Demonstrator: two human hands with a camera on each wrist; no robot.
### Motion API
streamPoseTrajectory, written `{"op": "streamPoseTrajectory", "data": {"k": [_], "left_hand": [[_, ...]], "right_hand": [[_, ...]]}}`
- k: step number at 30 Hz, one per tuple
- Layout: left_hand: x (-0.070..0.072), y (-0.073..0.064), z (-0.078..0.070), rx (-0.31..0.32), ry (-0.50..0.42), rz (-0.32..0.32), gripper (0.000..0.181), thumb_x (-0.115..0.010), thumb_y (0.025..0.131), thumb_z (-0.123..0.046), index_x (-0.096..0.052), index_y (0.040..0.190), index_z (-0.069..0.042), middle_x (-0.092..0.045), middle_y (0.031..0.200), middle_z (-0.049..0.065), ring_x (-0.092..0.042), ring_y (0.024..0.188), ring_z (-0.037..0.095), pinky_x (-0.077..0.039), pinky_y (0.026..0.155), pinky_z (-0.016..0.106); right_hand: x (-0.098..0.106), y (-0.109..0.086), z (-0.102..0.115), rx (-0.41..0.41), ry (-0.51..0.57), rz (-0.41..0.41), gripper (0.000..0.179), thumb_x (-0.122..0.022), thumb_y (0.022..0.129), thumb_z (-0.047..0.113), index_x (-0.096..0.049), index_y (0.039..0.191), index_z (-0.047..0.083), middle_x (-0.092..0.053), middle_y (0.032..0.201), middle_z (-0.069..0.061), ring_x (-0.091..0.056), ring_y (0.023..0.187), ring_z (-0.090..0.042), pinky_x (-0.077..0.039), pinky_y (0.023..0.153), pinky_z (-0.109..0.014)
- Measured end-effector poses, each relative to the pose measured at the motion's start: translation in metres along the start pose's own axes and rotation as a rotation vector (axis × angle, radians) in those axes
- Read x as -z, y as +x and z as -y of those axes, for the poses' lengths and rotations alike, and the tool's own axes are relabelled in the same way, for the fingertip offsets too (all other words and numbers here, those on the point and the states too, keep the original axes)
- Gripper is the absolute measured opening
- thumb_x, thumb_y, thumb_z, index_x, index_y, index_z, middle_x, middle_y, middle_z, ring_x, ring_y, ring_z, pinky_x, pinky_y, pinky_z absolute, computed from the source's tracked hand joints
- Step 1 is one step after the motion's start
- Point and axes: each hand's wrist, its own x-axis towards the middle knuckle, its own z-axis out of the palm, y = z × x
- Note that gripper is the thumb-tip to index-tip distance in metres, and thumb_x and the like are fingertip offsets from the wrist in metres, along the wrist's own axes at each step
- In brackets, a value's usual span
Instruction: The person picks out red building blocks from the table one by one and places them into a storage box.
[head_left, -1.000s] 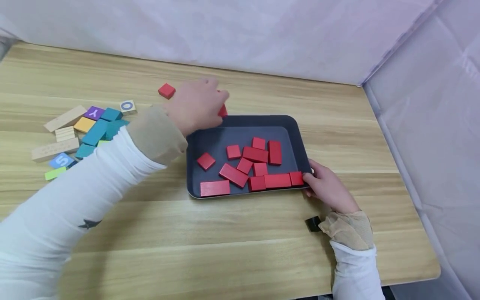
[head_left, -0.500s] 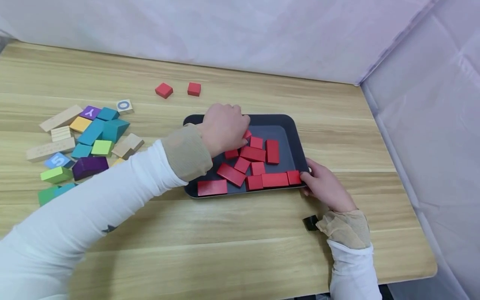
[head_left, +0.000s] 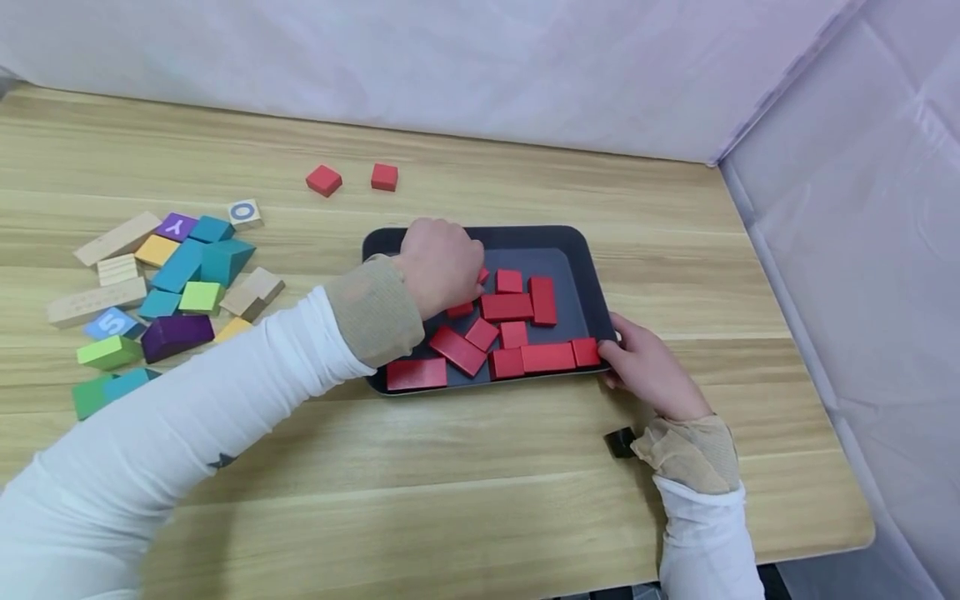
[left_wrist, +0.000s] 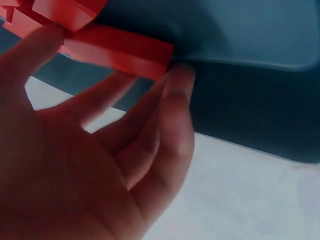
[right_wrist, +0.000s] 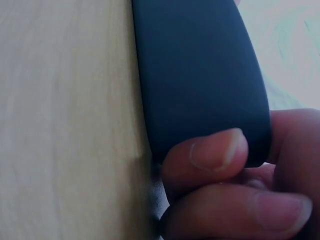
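A dark rectangular tray lies mid-table with several red blocks in it, such as a long one along the near side. My left hand reaches down into its back left part, palm hidden from above. In the left wrist view, its curled fingers and thumb hold a long red block beside the tray's wall, close against other red blocks. My right hand grips the tray's near right corner, thumb at the rim. Its curled fingertips press against the outer side in the right wrist view.
Two small red blocks lie behind the tray. At the left sits a cluster of coloured and plain wooden blocks. A small black object rests beside the right wrist. White sheeting bounds the back and right.
My left hand has moved from behind the tray, right and down into it, carrying a red block, uncovering a second small red block behind. It shifts little in the last half second. The right hand stays.
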Motion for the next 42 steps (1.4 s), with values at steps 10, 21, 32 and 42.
{"op": "streamPoseTrajectory", "data": {"k": [10,21,32,42], "left_hand": [[-0.001,-0.003,-0.002,-0.062,-0.016,0.05,0.049,-0.058,0.08,-0.041,-0.054,0.121,-0.013,-0.053,0.104,0.011,-0.054,0.081,0.022,-0.048,0.064,0.035],[0.01,-0.012,0.003,-0.069,-0.089,-0.009,0.052,-0.058,0.081,-0.043,-0.049,0.123,-0.015,-0.047,0.113,0.01,-0.048,0.093,0.023,-0.048,0.068,0.036],[0.027,-0.011,0.049,0.011,-0.241,-0.087,0.042,-0.054,0.085,-0.037,-0.051,0.117,-0.011,-0.048,0.109,0.009,-0.048,0.095,0.025,-0.045,0.072,0.045],[0.004,-0.003,0.109,0.216,-0.241,-0.049,0.023,-0.043,0.079,-0.02,-0.056,0.091,-0.005,-0.052,0.097,0.017,-0.05,0.086,0.032,-0.043,0.06,0.049]], "right_hand": [[-0.001,0.001,-0.001,-0.003,-0.006,0.0,0.023,-0.038,0.089,0.015,-0.046,0.111,0.017,-0.053,0.059,-0.011,-0.05,0.051,-0.023,-0.04,0.051,-0.03],[-0.001,0.001,0.0,0.006,-0.002,-0.007,0.023,-0.038,0.089,0.015,-0.046,0.111,0.016,-0.053,0.059,-0.012,-0.049,0.05,-0.023,-0.04,0.049,-0.03],[-0.001,0.0,0.001,0.002,-0.038,-0.01,0.023,-0.038,0.089,0.016,-0.046,0.111,0.016,-0.054,0.059,-0.01,-0.05,0.051,-0.022,-0.04,0.05,-0.03],[-0.004,0.002,0.0,0.007,-0.04,-0.009,0.021,-0.038,0.089,0.016,-0.047,0.108,0.017,-0.053,0.059,-0.01,-0.05,0.052,-0.022,-0.04,0.051,-0.03]]}}
